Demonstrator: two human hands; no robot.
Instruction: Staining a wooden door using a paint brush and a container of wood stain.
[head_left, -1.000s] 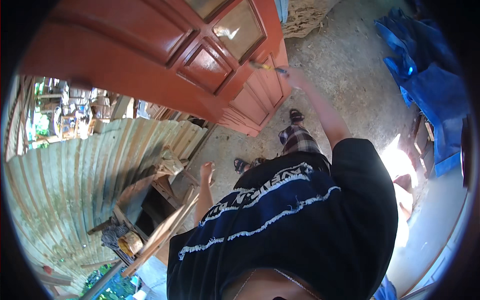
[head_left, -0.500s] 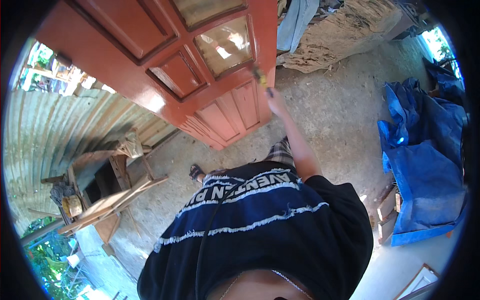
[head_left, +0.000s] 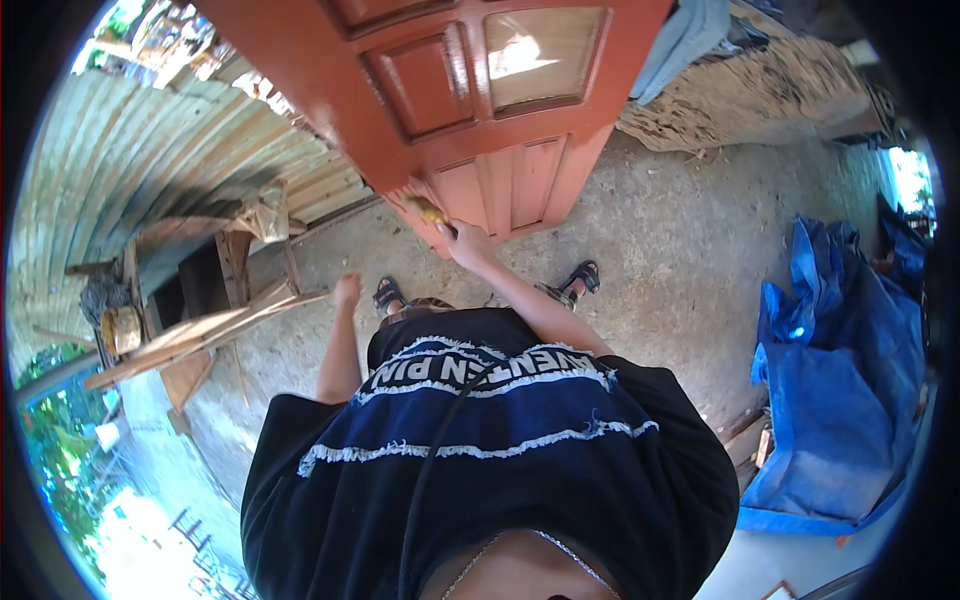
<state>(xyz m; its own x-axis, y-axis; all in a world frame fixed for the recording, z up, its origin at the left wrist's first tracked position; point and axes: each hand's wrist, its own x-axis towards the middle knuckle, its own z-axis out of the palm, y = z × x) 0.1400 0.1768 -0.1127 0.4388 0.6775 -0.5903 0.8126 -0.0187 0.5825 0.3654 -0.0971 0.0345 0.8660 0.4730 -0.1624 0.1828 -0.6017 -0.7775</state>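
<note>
A tall reddish-brown panelled door (head_left: 415, 160) stands upright in front of me, with a glass pane (head_left: 540, 88) in its upper part. Glossy, darker paint covers the upper panels, while the lower panels (head_left: 468, 195) look paler and matte. My right hand (head_left: 470, 245) is closed around the dark handle of a paintbrush (head_left: 428, 208) with a yellow band. The bristles meet the door's lower left edge, where the darker paint ends unevenly. Apart from the door, my left hand (head_left: 347, 288) hangs at my left side, fingers curled, with nothing visible in it.
Left of me stands a rough wooden frame with boards (head_left: 220, 330), before a corrugated metal sheet (head_left: 190, 140). A large rough wood slab (head_left: 750, 95) lies behind the door on the right. Blue tarpaulin (head_left: 830, 390) drapes at far right. My sandalled feet are on the concrete floor (head_left: 680, 270).
My right hand has carried the brush left and down from beside the glass pane to the door's lower left edge. My left hand has come into view. My view has shifted.
</note>
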